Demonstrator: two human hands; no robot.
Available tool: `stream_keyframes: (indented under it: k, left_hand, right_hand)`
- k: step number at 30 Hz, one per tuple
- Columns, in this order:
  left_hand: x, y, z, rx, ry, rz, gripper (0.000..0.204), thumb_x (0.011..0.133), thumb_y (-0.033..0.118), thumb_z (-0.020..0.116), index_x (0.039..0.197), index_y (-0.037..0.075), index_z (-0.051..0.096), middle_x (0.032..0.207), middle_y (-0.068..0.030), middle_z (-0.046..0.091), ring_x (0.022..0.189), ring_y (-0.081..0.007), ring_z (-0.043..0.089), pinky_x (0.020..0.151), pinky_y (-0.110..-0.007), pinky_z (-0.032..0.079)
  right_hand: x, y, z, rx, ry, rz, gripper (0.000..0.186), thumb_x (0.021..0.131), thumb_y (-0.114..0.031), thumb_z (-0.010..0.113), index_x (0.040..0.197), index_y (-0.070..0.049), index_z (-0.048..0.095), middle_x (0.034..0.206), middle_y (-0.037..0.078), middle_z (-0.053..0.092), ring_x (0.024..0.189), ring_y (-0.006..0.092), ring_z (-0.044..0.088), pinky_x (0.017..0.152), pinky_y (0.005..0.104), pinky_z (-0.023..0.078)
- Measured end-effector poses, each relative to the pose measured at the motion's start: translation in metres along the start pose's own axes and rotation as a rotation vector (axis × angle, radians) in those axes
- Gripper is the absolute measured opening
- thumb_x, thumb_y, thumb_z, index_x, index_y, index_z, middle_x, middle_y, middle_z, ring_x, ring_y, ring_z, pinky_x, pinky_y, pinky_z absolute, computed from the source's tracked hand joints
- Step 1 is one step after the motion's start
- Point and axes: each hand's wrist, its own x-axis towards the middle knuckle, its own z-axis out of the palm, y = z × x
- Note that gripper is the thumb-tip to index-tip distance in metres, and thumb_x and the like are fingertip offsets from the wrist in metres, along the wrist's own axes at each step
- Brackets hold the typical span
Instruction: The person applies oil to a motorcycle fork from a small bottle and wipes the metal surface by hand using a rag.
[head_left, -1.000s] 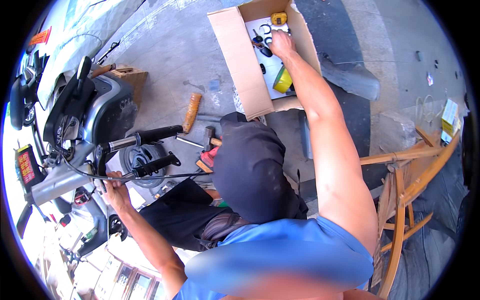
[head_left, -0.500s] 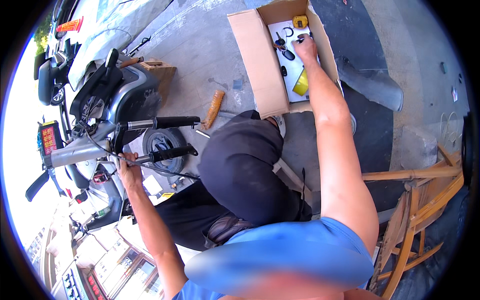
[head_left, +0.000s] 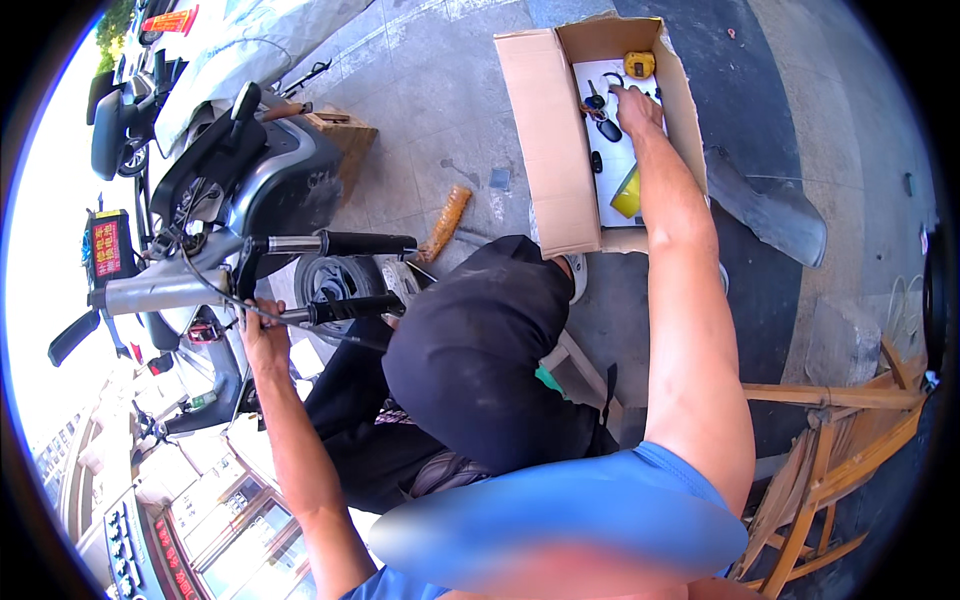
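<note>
At the left, my left hand (head_left: 264, 330) is wrapped round the lower leg of a scooter front fork (head_left: 370, 243), near its clamp. The fork has a silver steering tube and two black-and-chrome legs. Far ahead, my right hand (head_left: 637, 110) reaches into a cardboard box (head_left: 548, 140), fingers stretched over the white sheet inside. Close to its fingertips lie keys (head_left: 594, 98) and a black key fob (head_left: 609, 130). A yellow tape measure (head_left: 639, 65) sits beyond them. Nearer, a yellow-green piece (head_left: 626, 194) is partly under my forearm. No held object shows in my right hand.
Left of me stands a grey scooter body (head_left: 285, 165), with a wheel (head_left: 325, 280) on the ground. A rusty spring (head_left: 447, 224) lies ahead of my knee (head_left: 470, 330). Right are a grey curved panel (head_left: 775, 215) and a broken wooden frame (head_left: 825, 450).
My right hand's fingers have straightened beside the keys, and the dark item at their tips no longer shows. The whole view has shifted slightly. My left hand keeps its hold.
</note>
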Motion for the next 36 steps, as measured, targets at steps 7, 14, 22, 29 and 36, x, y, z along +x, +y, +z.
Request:
stream_keyframes:
  k: [7, 14, 22, 29, 36]
  left_hand:
    - [-0.009, 0.002, 0.012, 0.023, 0.002, -0.003, 0.03, 0.104, 0.027, 0.063, 0.081, 0.014, 0.049, 0.075, 0.0015, 0.038, 0.072, -0.0144, 0.037, 0.083, -0.037, 0.037]
    - [-0.009, -0.003, 0.008, -0.052, -0.014, 0.008, 0.022, 0.103, 0.02, 0.062, 0.085, 0.015, 0.051, 0.073, 0.0029, 0.037, 0.069, -0.0134, 0.038, 0.081, -0.036, 0.038]
    - [-0.008, -0.002, 0.027, -0.021, 0.074, 0.027, 0.028, 0.105, 0.024, 0.061, 0.082, 0.015, 0.048, 0.071, 0.002, 0.038, 0.068, -0.0131, 0.037, 0.08, -0.036, 0.037]
    - [-0.015, -0.003, 0.015, -0.028, 0.048, -0.006, 0.021, 0.105, 0.024, 0.06, 0.088, 0.013, 0.054, 0.073, 0.0024, 0.041, 0.07, -0.0131, 0.041, 0.086, -0.037, 0.039]
    - [-0.015, 0.002, 0.044, -0.045, 0.186, -0.013, 0.016, 0.102, 0.018, 0.067, 0.096, 0.009, 0.056, 0.073, 0.002, 0.044, 0.067, -0.0118, 0.042, 0.069, -0.031, 0.041]
  right_hand:
    - [-0.001, 0.008, 0.006, -0.152, 0.027, -0.043, 0.024, 0.094, -0.007, 0.052, 0.111, -0.005, 0.07, 0.121, 0.023, 0.065, 0.108, 0.0404, 0.069, 0.092, 0.0503, 0.055]
    - [-0.021, 0.002, -0.001, -0.109, -0.05, 0.044, 0.029, 0.087, -0.021, 0.07, 0.111, -0.004, 0.073, 0.12, 0.02, 0.067, 0.112, 0.038, 0.068, 0.096, 0.0489, 0.054]
    - [-0.02, -0.01, -0.006, -0.152, -0.082, 0.078, 0.034, 0.084, -0.025, 0.072, 0.11, -0.003, 0.075, 0.123, 0.02, 0.067, 0.113, 0.0367, 0.068, 0.096, 0.0464, 0.055]
    - [-0.05, -0.028, -0.05, 0.43, 0.212, 0.225, 0.035, 0.085, -0.032, 0.068, 0.101, -0.002, 0.075, 0.089, 0.014, 0.074, 0.09, 0.0333, 0.074, 0.076, 0.0445, 0.056]
    - [-0.149, -0.112, -0.216, 1.875, -0.216, -0.42, 0.029, 0.083, -0.025, 0.069, 0.1, -0.002, 0.068, 0.094, 0.006, 0.068, 0.069, 0.0133, 0.06, 0.058, 0.0252, 0.043]
